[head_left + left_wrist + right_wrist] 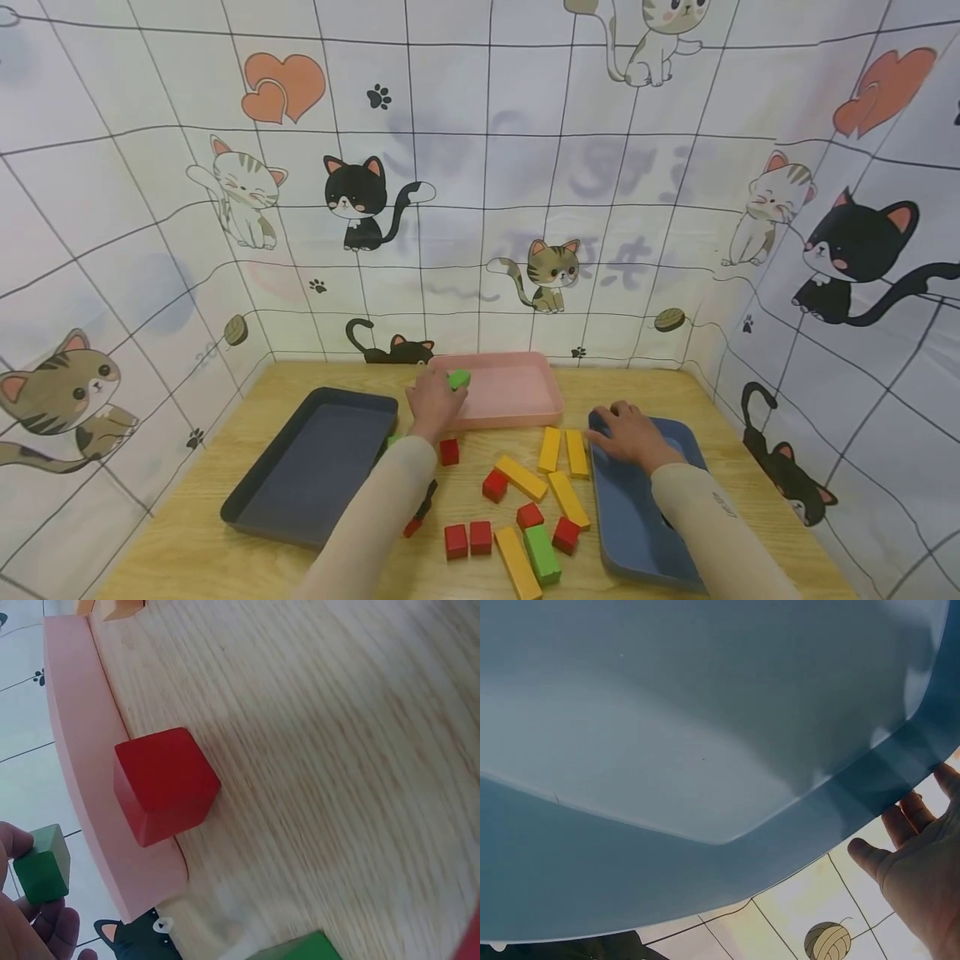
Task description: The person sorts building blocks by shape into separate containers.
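One green cube [459, 379] is being pinched over the pink tray [525, 412].
The left hand's [433, 403] fingertips are clamping it; the right hand [628, 432] is resting flat, fingers relaxed, on the blue tray [637, 533].

Dark tray [315, 467] at left; red cubes [468, 538] and yellow bars [561, 451] scattered on the wooden table [187, 550]

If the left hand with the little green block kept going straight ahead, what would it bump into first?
Probably the pink tray: the left hand holds the green block at its near-left rim, pointing over it. Depth is hard to judge.
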{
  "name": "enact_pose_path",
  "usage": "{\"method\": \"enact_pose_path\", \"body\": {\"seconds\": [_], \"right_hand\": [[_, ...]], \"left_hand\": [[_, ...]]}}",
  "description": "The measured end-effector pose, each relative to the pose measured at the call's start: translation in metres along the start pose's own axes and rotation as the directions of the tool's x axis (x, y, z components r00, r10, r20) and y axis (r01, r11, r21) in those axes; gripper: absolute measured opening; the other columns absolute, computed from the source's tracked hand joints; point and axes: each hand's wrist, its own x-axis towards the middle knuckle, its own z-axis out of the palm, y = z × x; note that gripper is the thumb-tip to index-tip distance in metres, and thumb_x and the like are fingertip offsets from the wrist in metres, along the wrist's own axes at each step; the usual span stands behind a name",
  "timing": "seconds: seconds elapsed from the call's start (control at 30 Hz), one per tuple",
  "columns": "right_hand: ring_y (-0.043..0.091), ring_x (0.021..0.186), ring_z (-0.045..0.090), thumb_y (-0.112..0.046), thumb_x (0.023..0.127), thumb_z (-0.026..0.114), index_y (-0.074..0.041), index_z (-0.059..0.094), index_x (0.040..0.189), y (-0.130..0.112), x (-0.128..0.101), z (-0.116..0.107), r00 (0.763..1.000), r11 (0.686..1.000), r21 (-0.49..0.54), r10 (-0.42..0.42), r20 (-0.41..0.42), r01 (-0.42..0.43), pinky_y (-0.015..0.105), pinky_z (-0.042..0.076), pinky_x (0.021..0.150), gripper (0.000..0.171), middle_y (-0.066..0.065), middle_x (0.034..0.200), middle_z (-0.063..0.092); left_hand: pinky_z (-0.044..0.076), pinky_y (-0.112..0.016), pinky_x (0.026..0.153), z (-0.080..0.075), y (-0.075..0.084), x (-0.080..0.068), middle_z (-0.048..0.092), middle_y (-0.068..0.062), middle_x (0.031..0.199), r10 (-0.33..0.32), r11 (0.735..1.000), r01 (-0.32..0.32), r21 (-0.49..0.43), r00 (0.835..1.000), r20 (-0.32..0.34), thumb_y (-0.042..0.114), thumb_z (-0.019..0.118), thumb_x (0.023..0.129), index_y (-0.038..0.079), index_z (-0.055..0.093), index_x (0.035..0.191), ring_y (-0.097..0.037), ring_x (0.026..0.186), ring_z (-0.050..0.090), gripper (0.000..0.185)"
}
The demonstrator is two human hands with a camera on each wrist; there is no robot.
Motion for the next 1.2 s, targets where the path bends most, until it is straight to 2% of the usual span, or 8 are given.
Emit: {"method": "enact_pose_path", "body": {"seconds": [0.27,0.57,0.73,1.0,1.2], "right_hand": [[0.048,0.116,0.047,-0.052,0.097,0.056,-0.007,0.051,0.139,-0.001,-0.001,0.002,1.000,1.000,0.000,0.018,-0.005,-0.018,0.065,0.042,0.091,0.062,0.029,0.131,0.047],[0.049,0.118,0.046,-0.050,0.098,0.055,-0.007,0.051,0.140,-0.003,-0.003,-0.001,1.000,1.000,0.001,0.019,0.006,-0.019,0.065,0.041,0.091,0.061,0.030,0.132,0.047],[0.049,0.119,0.046,-0.050,0.098,0.055,-0.007,0.050,0.141,-0.004,-0.003,-0.001,1.000,1.000,0.002,0.021,0.013,-0.021,0.065,0.041,0.093,0.061,0.030,0.133,0.046],[0.050,0.121,0.045,-0.052,0.098,0.055,-0.007,0.050,0.142,-0.003,0.000,0.000,0.999,1.000,0.009,0.030,0.026,-0.030,0.065,0.040,0.094,0.063,0.029,0.135,0.045],[0.050,0.117,0.046,-0.051,0.098,0.055,-0.007,0.050,0.140,-0.001,-0.001,0.000,1.000,1.000,0.001,0.017,0.015,-0.017,0.065,0.041,0.091,0.062,0.030,0.132,0.046]], "left_hand": [[0.039,-0.053,0.088,0.010,0.001,0.002,0.056,-0.010,0.094,-0.033,0.999,0.033,0.000,0.999,-0.012,0.032,0.070,0.090,0.003,0.062,0.104,-0.028,0.086,0.051,0.033],[0.039,-0.056,0.089,0.017,0.000,0.005,0.058,-0.012,0.091,-0.034,0.999,0.034,0.021,0.999,-0.015,0.033,0.069,0.090,0.002,0.061,0.104,-0.030,0.085,0.053,0.035],[0.039,-0.058,0.092,0.017,0.001,0.006,0.060,-0.013,0.092,-0.027,0.999,0.027,0.021,1.000,-0.009,0.034,0.069,0.091,0.002,0.062,0.104,-0.031,0.088,0.056,0.035],[0.036,-0.058,0.091,0.016,-0.004,0.006,0.061,-0.013,0.099,-0.050,0.999,0.050,-0.017,0.999,0.006,0.032,0.070,0.090,0.003,0.060,0.106,-0.037,0.097,0.057,0.035],[0.037,-0.058,0.089,0.016,-0.006,0.009,0.062,-0.014,0.098,-0.027,0.999,0.027,-0.022,1.000,-0.009,0.031,0.069,0.090,0.004,0.060,0.101,-0.037,0.095,0.056,0.030]]}}
